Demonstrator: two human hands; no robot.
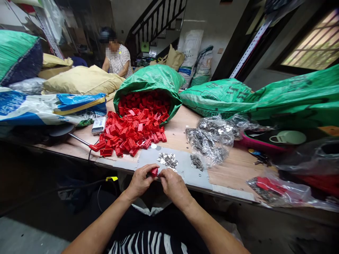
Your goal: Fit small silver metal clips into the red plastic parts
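Pinched between the fingertips of both hands is a small red clip point(154, 171), held just off the near edge of the table point(233, 173), above the person's lap. Left hand point(140, 181) closes thumb and fingers on the clip's left side; right hand point(173, 185) meets it from the right, fingers curled tight against it. Whether the right hand also holds a metal piece cannot be told.

Just beyond the hands, a small heap of silver metal bits point(167, 160) lies on a grey sheet point(182, 169). Further back, a pile of red clips point(129, 132) spills from an open green sack point(152, 81). To the right sits a clear bag of metal parts point(212, 137). Another person point(116, 58) is seated at the far side of the table.
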